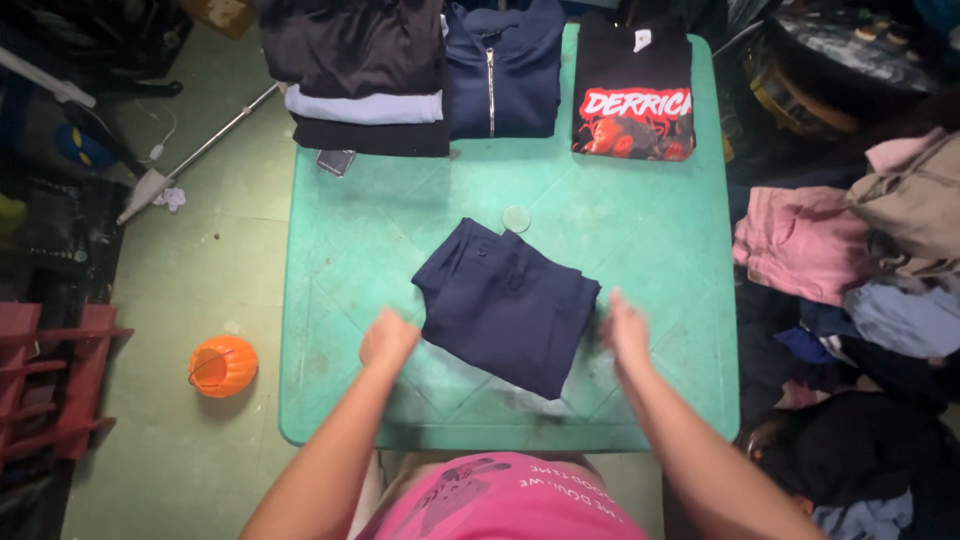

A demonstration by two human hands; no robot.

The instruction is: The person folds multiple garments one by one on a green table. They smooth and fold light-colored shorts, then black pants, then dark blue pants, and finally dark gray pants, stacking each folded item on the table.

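Your left hand [388,338] (curled) and open right hand [626,332] flank the folded navy trousers [505,305], which run far-left to near-right; neither hand grips them.

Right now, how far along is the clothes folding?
Done: a stack of dark garments, a navy zip jacket and a black printed shirt lie folded along the far edge of the green table. In hand: the navy trousers, folded, between left hand and right hand. Left: the unfolded heap at the right.
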